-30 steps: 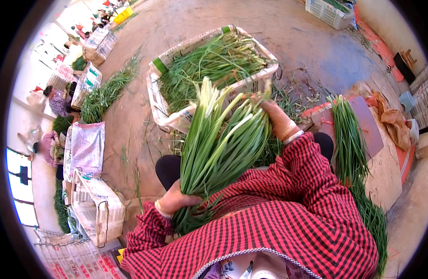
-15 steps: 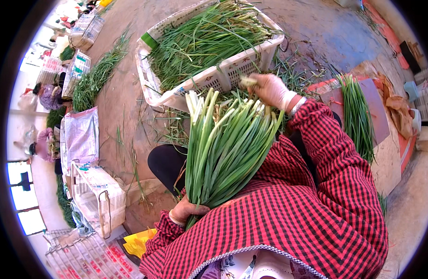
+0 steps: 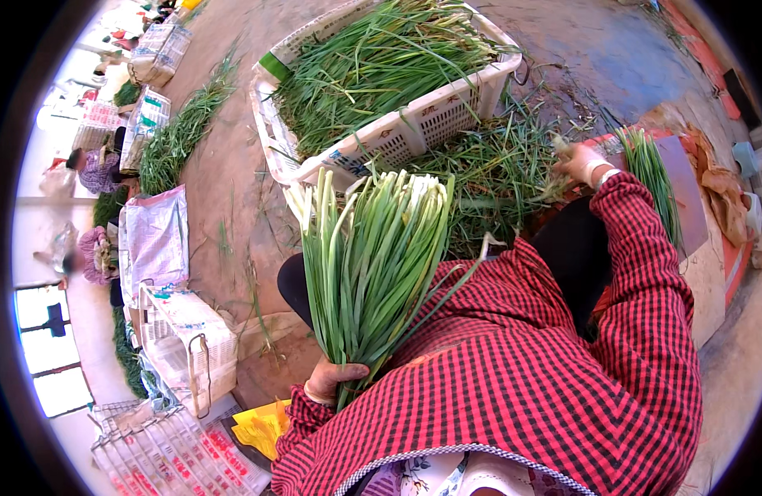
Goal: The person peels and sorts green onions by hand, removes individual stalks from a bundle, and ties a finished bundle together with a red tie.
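Note:
My left hand (image 3: 334, 377) is closed around the lower, green end of a thick bunch of Chinese chives (image 3: 372, 264). The bunch fans upward over my lap, its white stem ends pointing away from me. Out to the right, my right hand (image 3: 586, 165) is closed over a heap of loose chive leaves and scraps (image 3: 505, 169) on the ground. A small pale piece sticks out at its fingertips, too blurred to name. Ahead of me, a white plastic crate (image 3: 414, 126) is piled with more chives (image 3: 381, 70).
Right of my right hand, a chive bundle (image 3: 652, 182) lies on a board (image 3: 685, 186). At left stand a white crate (image 3: 191, 343), a pale sack (image 3: 155, 236) and a yellow bag (image 3: 262, 426). Chives (image 3: 186, 132) line the floor farther off, near other people (image 3: 100, 169).
My right hand has moved right, from the bunch's white ends to above the scrap heap. The bunch has tipped slightly left and stands more gathered; my left hand keeps its hold.

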`<state>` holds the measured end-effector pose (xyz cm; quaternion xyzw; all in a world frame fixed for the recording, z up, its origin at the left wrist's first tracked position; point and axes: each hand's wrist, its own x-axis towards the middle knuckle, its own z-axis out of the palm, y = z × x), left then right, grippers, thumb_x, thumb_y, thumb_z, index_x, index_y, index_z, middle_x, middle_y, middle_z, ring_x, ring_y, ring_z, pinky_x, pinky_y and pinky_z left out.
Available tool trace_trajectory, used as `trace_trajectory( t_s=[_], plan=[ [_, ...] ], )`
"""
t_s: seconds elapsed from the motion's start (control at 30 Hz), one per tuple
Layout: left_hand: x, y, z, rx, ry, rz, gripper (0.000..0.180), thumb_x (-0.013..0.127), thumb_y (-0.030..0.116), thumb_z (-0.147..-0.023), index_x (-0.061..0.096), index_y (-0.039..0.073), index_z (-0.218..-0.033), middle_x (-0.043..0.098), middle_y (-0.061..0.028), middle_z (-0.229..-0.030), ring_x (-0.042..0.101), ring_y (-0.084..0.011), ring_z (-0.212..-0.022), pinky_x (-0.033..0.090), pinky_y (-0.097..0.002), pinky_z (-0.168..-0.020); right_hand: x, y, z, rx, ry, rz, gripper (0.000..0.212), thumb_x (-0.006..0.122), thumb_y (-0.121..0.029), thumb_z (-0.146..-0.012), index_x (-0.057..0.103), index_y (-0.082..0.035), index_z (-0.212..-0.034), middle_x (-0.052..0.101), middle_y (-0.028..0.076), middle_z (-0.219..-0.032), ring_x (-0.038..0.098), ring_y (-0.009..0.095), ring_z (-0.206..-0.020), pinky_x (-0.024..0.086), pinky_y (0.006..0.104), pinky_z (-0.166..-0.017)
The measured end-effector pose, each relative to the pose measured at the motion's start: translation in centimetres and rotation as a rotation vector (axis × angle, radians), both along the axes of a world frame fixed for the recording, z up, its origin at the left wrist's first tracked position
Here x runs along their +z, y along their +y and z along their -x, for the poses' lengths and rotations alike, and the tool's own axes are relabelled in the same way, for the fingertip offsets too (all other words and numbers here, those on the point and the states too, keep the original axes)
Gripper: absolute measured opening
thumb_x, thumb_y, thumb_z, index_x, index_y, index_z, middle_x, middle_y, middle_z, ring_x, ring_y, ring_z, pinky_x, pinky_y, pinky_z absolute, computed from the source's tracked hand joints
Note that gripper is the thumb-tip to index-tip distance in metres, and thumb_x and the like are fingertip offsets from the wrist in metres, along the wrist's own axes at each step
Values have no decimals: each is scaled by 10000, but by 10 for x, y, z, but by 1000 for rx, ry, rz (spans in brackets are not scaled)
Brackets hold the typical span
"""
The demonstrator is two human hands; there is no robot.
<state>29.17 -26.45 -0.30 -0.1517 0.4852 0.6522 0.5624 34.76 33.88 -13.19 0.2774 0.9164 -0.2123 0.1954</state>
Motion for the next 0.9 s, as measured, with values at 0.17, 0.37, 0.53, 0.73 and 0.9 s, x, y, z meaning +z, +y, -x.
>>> trace_trajectory(
  t_s=[0.17,0.37,0.53,0.73,0.9],
  plan=[
    [-7,-8,4,-151,401,101,566,747,-15,-725,579,15,-1265,653,-65,-1190,608,-184,-1078,455,-333,-969,96,-139,72,-39,417,691,730,686,-560,-835,574,3,-1286,682,174,-1077,659,302,-923,515,371,-871],
    [-14,-3,-6,-231,472,188,517,746,-39,-740,596,11,-1232,665,-52,-1162,623,-169,-1050,481,-326,-946,107,-225,113,420,401,229,347,621,-414,-855,635,-68,-834,669,172,-814,650,386,-815,513,465,-743],
    [-28,-14,-11,-220,470,126,591,745,-36,-719,555,11,-1276,655,-63,-1177,614,-172,-1069,476,-337,-959,93,-221,104,204,592,612,184,670,-140,-890,550,-27,-808,513,43,-603,549,140,-541,444,339,-512],
    [-36,-14,-5,-244,433,113,566,739,-21,-722,560,14,-1257,656,-58,-1161,611,-164,-1058,477,-329,-945,78,-117,100,59,540,83,520,742,-283,-862,565,-31,-1281,643,51,-777,613,155,-668,521,307,-630],
    [-31,7,-6,-262,538,177,450,719,-2,-744,602,14,-1179,690,-38,-1049,646,-145,-937,514,-301,-854,154,-221,95,16,407,980,809,795,-472,-789,496,86,-1292,647,83,-787,609,92,-615,485,209,-457]
  ],
)
